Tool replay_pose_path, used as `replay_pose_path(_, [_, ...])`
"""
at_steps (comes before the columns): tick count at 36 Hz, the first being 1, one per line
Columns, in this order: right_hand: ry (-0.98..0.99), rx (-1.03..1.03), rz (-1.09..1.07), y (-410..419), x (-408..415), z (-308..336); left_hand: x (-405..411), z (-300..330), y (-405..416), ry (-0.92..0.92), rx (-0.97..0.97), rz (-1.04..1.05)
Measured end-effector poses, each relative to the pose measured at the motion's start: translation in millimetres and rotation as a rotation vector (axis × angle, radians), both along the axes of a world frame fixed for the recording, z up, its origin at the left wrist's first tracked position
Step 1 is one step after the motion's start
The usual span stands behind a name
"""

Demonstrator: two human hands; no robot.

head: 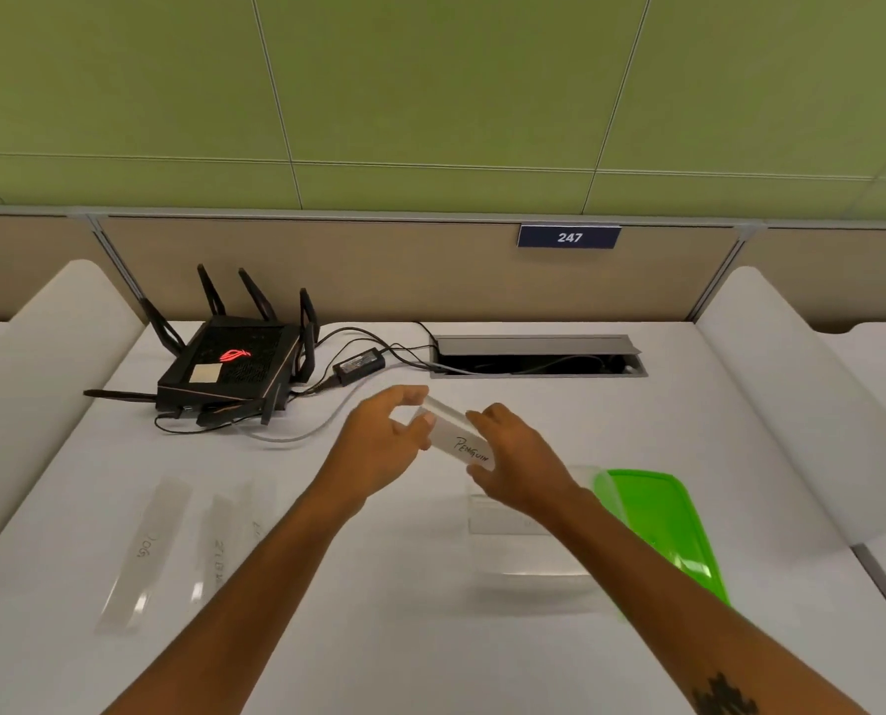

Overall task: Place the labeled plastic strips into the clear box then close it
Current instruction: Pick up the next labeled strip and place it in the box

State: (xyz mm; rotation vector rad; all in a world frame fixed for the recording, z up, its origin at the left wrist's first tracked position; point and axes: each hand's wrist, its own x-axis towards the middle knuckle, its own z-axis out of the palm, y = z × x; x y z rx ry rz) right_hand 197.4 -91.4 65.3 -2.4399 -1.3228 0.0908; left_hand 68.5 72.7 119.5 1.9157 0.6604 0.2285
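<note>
Above the desk (327, 637), over the clear box (528, 549): one strip marked "Penguin" (461, 440), pinched endwise by left hand (389, 446) and right hand (518, 456).
Likely light, stiff, slick plastic; best held by its edges. Two further strips (141, 549) lie at left; green lid (657, 528) open.

— How's my feed?
— Bright, even overhead light. I see a soft shadow under the clear box (528, 554), glare streaks on the strips (141, 549) at eight o'clock, slight overall softness, and edges bowing at three and nine o'clock.
</note>
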Motion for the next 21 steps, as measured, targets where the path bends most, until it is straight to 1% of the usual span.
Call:
replay_pose_path(5, [0.008, -0.096, -0.001, -45, 23, -11, 13, -18, -38, 0.023, -0.089, -0.044])
replay_pose_path(10, [0.029, -0.193, -0.018, -77, 35, -27, 21, -40, -68, 0.045, -0.104, -0.078])
replay_pose_path(21, [0.061, -0.37, 0.028, -103, 37, -69, 23, -80, -101, 0.183, -0.144, -0.071])
